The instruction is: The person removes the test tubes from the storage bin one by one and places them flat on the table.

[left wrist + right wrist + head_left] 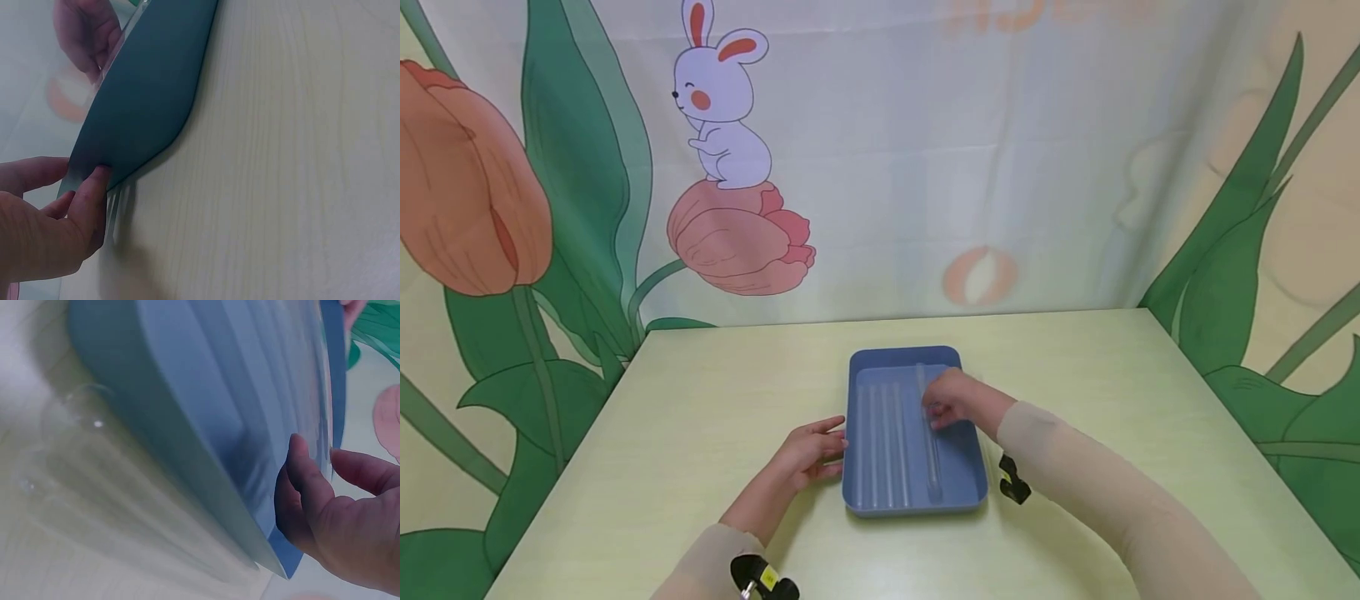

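A blue rectangular tray [904, 357] lies on the table with several clear test tubes [883, 450] side by side lengthwise in its left half. Over the right half, my right hand [951, 398] pinches another clear test tube [933, 471] between thumb and fingers, near its middle. That tube slants slightly and appears within the tray's walls; whether it touches the bottom I cannot tell. My left hand [808, 454] is at the tray's left side, its fingertips touching the outer wall [144, 81] with the fingers fairly straight.
In the right wrist view, clear round-ended tubes [94, 450] lie on the table beside the tray's right wall; the head view barely shows them. The pale wooden table [730, 392] ends at the back against a printed curtain [880, 167] with a rabbit and tulips.
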`<state>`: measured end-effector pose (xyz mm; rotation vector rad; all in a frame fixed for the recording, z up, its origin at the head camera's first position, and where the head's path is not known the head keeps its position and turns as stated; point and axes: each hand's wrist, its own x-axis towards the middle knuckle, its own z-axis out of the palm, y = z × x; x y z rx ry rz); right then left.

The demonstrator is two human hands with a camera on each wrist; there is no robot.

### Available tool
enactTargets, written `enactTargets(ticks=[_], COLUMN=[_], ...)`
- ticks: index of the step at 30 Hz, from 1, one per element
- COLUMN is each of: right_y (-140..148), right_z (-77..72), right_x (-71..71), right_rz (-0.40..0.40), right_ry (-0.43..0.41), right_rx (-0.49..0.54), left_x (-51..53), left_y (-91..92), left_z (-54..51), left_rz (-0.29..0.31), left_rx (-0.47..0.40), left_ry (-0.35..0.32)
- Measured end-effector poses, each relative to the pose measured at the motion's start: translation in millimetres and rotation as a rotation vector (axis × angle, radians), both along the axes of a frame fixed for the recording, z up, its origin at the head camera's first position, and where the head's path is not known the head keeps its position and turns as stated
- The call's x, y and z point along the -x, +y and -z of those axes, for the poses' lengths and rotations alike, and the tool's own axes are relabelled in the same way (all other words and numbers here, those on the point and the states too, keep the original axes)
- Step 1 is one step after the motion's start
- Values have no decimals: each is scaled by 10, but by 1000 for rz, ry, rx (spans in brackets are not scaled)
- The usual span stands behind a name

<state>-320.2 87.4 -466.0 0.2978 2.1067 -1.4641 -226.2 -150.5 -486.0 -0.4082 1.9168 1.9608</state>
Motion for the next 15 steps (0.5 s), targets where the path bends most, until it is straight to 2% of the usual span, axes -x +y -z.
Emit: enactTargets(ticks=[1, 4, 6, 8, 11, 13, 15], right_y=[17, 164, 217, 231, 156, 144, 146], right_z=[-5, 361, 435, 376, -84, -296, -430], right_x=[-3, 319, 415, 415, 104, -43, -127], right_rz=[-6, -39, -53, -53, -37, -31, -26], right_ry=[8, -2, -12, -19, -14, -12, -21], right_rx=[28, 142, 167, 164, 121, 141, 168], left_x=[-3, -9, -10, -10, -7, -2, 1], left_y=[-1, 2, 1, -2, -6, -5, -1], left_z=[0, -5, -2, -2, 6, 10, 16], left_rz=[3, 3, 6, 7, 6, 5, 7], left_rx=[-1, -3, -2, 3, 7, 5, 1], left_ry=[1, -1, 1, -1, -5, -8, -6])
